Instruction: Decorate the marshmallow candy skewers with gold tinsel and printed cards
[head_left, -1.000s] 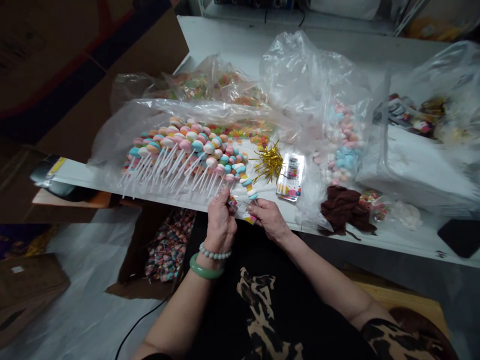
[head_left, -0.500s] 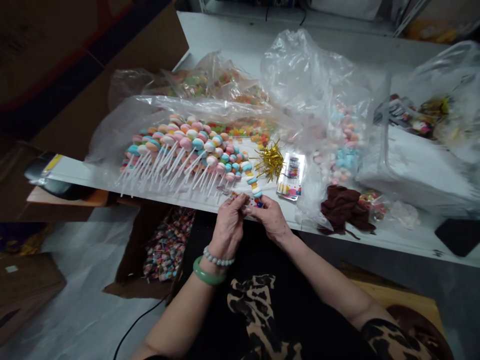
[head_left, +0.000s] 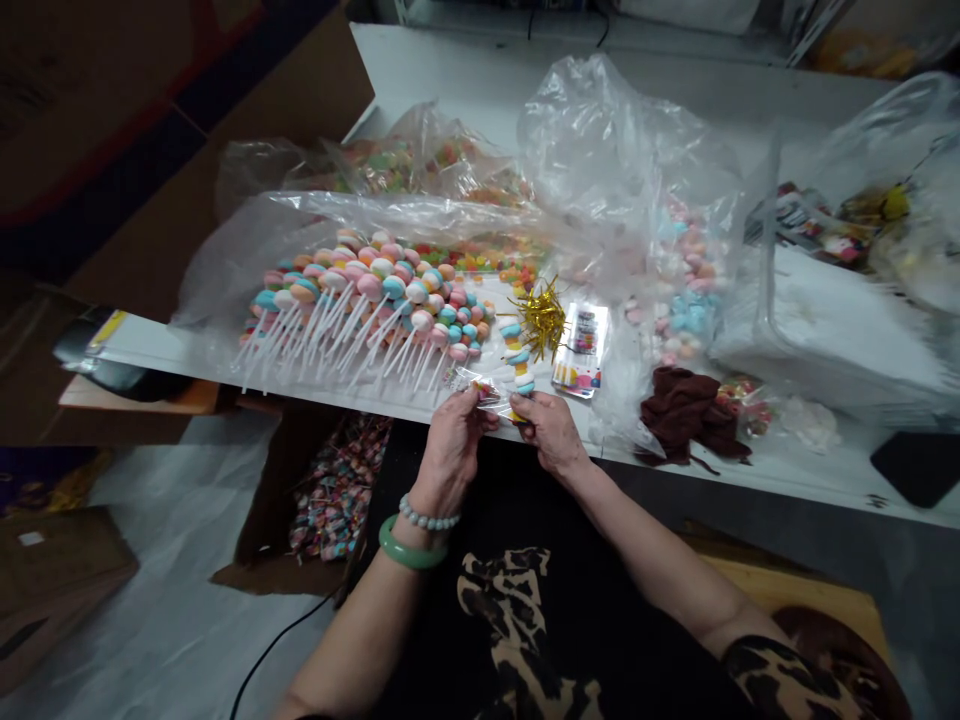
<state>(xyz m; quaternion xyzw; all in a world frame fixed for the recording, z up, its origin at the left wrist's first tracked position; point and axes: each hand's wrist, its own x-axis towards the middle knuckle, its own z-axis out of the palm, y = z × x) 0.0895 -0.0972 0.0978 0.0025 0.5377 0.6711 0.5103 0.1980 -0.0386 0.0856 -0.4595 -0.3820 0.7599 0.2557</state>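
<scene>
At the table's front edge, my left hand (head_left: 456, 432) is closed with a pinch on a small clear plastic bag (head_left: 491, 395) that has coloured print. My right hand (head_left: 553, 430) pinches the lower end of a candy skewer (head_left: 517, 355), a stack of blue, white and yellow pieces pointing away from me. The bag stretches between my two hands; whether the right fingers grip it too, I cannot tell. Just beyond the skewer sits a gold tinsel tuft (head_left: 543, 318), with a stack of printed cards (head_left: 581, 345) to its right.
Many candy lollipops (head_left: 367, 285) on white sticks lie left of my hands. Behind them is a plastic bag of gummy candies (head_left: 480, 255). On the right are bagged pastel candies (head_left: 694, 300), a brown cloth (head_left: 686, 415) and a clear bin (head_left: 825, 340). Below left stands a filled carton (head_left: 259, 530).
My hands have moved apart, pulling the clear bag out between them. The candy skewer has shifted right and turned more directly away from me.
</scene>
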